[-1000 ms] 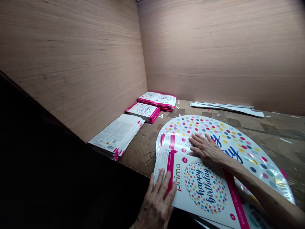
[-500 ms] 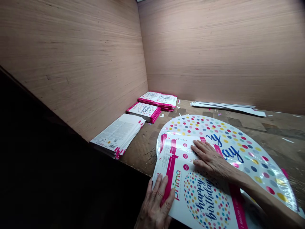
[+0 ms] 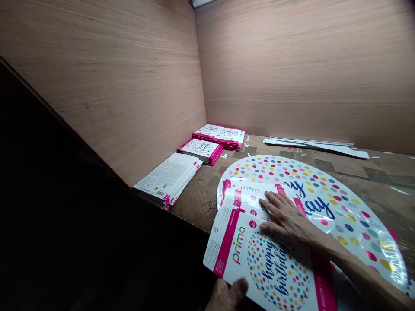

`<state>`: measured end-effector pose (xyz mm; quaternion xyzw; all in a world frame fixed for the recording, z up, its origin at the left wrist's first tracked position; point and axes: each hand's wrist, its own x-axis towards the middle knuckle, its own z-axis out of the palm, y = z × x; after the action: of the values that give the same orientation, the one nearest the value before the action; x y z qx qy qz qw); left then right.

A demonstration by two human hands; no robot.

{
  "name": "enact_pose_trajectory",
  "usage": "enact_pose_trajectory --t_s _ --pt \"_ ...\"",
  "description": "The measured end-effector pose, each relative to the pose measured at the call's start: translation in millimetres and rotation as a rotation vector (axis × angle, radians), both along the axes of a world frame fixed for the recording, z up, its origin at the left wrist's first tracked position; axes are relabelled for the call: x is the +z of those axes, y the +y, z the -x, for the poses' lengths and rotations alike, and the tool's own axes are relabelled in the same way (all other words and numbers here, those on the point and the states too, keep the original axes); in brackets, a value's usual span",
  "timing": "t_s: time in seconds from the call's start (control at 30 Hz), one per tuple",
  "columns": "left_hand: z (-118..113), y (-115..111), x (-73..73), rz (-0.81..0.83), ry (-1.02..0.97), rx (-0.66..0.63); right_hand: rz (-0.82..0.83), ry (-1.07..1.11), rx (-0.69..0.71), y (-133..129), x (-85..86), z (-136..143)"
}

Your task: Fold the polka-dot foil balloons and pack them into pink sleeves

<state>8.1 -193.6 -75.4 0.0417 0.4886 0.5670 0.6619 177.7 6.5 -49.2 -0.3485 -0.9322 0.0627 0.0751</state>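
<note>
A white and magenta printed balloon package sleeve (image 3: pixel 238 246), lettered "prima" and "happy birthday", lies tilted at the front, its left side jutting past the table edge. More sleeves (image 3: pixel 246 188) fan out beneath and behind it. My right hand (image 3: pixel 285 216) rests flat on these sleeves, fingers stretched apart. At the bottom, my left hand (image 3: pixel 227 296) is at the front sleeve's near edge, thumb against it; its other fingers are mostly hidden. Under the sleeves lies a large round foil balloon (image 3: pixel 343 207) with coloured dots and blue lettering.
Stacked white-backed sleeves (image 3: pixel 170 177) stand at the table's left edge. Behind them are more sleeve stacks (image 3: pixel 201 148) in the corner. White strips (image 3: pixel 317 147) lie along the back panel (image 3: pixel 301 73). Paper scraps dot the brown tabletop (image 3: pixel 194 203). A wooden side panel (image 3: pixel 139 86) rises at left.
My left hand has moved down from the sleeve's left end to its near edge, uncovering the printed left panel. My right hand stays nearly in place. The view has shifted slightly.
</note>
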Motion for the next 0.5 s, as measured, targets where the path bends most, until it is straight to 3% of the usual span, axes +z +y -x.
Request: enact_pose_trajectory --t_s 0.13,0.3,0.4,0.5 --pt "-11 21 10.6 0.008 -0.173 0.125 0.071 0.038 0.056 -15 12.2 8" --pt "-8 18 3.9 0.077 -0.291 0.167 0.209 0.125 0.065 -34 28.5 22" --pt "-7 14 -1.2 0.048 -0.305 0.183 0.279 0.157 0.006 -35 31.1 27" --pt "-6 14 -1.6 0.031 -0.308 0.188 0.501 0.179 -0.144 -30 33.9 27"
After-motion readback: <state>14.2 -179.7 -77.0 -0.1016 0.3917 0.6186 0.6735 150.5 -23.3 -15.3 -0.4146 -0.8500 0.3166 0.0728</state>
